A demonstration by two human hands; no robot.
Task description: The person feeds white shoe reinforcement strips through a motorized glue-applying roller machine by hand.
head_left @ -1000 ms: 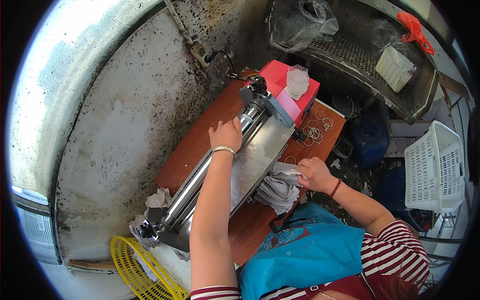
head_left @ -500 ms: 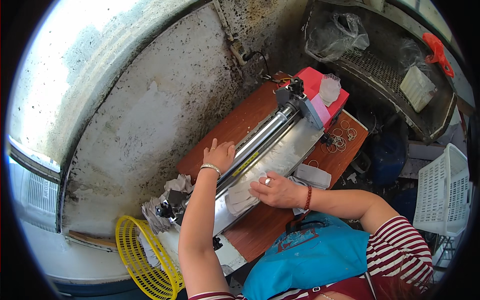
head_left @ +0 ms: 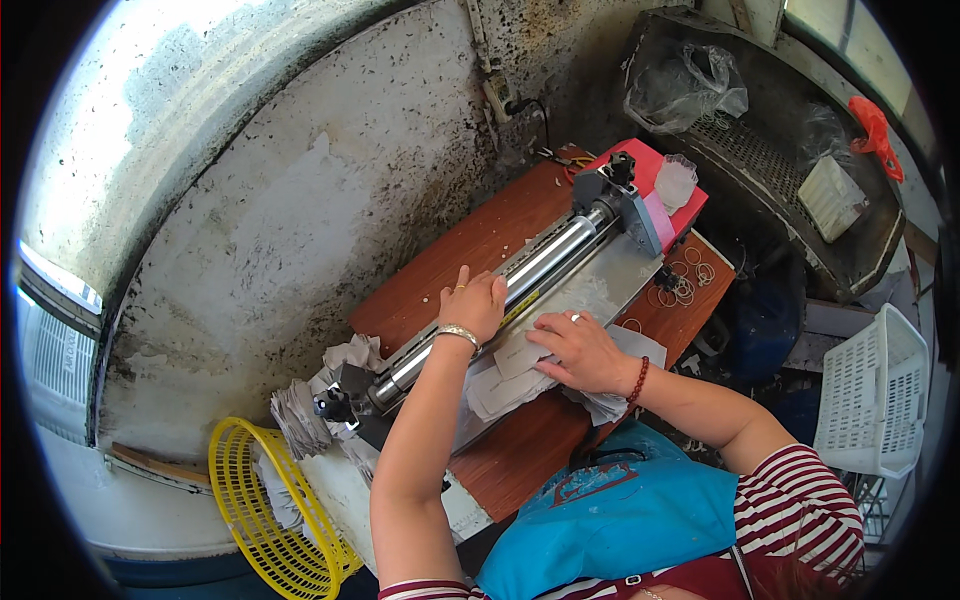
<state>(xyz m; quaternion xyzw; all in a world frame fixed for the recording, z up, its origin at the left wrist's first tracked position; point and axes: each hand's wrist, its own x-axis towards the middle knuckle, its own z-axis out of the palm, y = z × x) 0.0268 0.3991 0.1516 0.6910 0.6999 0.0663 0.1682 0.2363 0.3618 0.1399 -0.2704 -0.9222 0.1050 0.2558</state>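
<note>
The left hand [head_left: 474, 308] is rested over the steel roller [head_left: 548, 258], its fingers loosely parted and nothing seen in them; how firmly the roller is pressed cannot be told. The right hand [head_left: 588, 352] is laid palm down, fingers spread, on thin paper sheets [head_left: 497, 388]. The sheets are spread across the flat metal plate [head_left: 592, 288] in front of the roller, probably pressed there to be kept from sliding; whether an edge is pinched under the thumb cannot be made out.

More loose paper [head_left: 634, 343] is set beside and beneath the right wrist, presumably for short reach. At the roller's far end, a clear plastic cup [head_left: 676, 182] is stood on the red housing [head_left: 648, 152], and thin pale rings [head_left: 684, 290] are scattered nearby on the brown tabletop [head_left: 520, 452]. Crumpled paper [head_left: 298, 418] is heaped past the roller's near end, above a yellow basket [head_left: 262, 548] with paper inside.

The plate's near edge appears to be overhung by the sheets, and only a narrow strip of tabletop is left between it and the blue apron [head_left: 620, 512]. Behind the roller, a wider strip is bounded by the stained wall [head_left: 285, 220]. Over the plate, the right hand is given room toward the red housing; leftward, its path is limited by the left forearm.
</note>
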